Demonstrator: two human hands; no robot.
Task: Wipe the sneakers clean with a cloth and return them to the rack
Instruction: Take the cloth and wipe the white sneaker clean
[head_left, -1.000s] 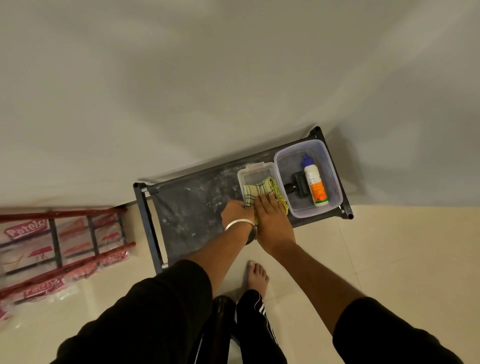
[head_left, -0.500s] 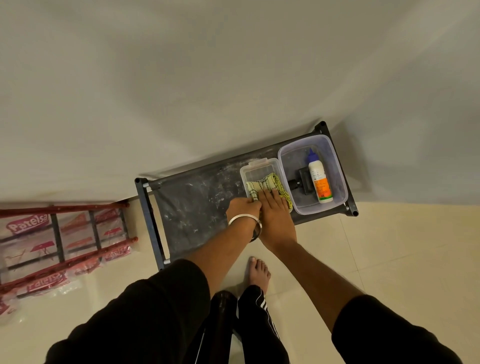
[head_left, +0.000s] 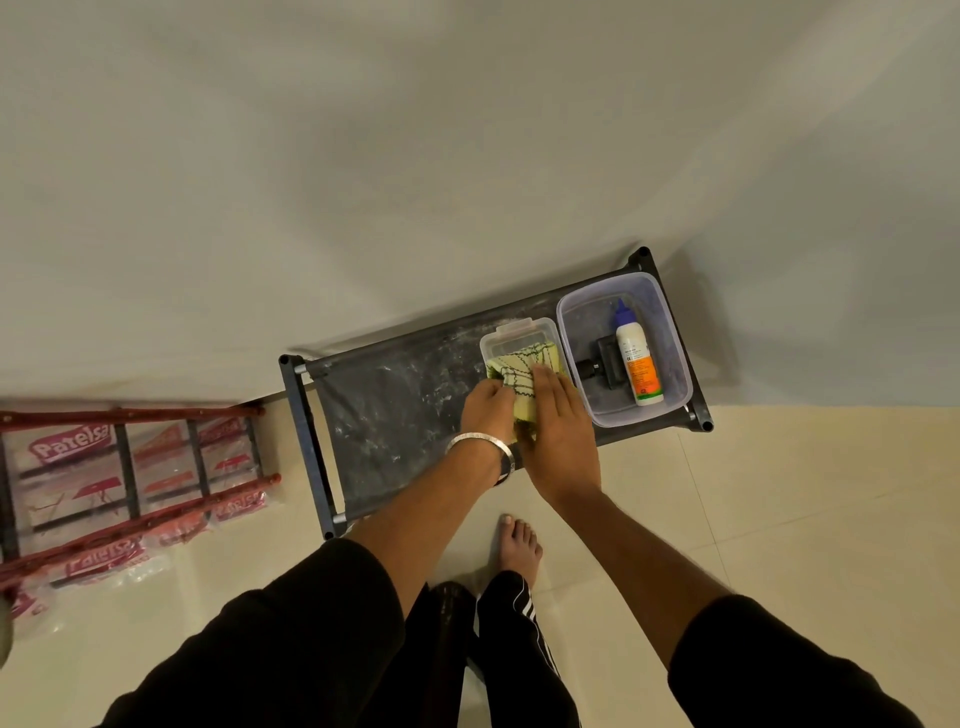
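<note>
Two hands meeting over the rack (head_left: 395, 410) top: left hand (head_left: 488, 413) pinching the near edge of the cloth (head_left: 522, 376), right hand (head_left: 558, 421) lying flat on it, fingers straight. Gathering the cloth from the small tub (head_left: 511, 338), apparently fetching stage. Beyond, bottle (head_left: 638, 364) lying in the larger tub (head_left: 670, 332). No sneakers showing; finding them next, cloth lifted clear.

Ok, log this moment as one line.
phase: fetching cloth | left hand: grips cloth | right hand: on cloth | small tub on rack | sneakers: unseen
</note>
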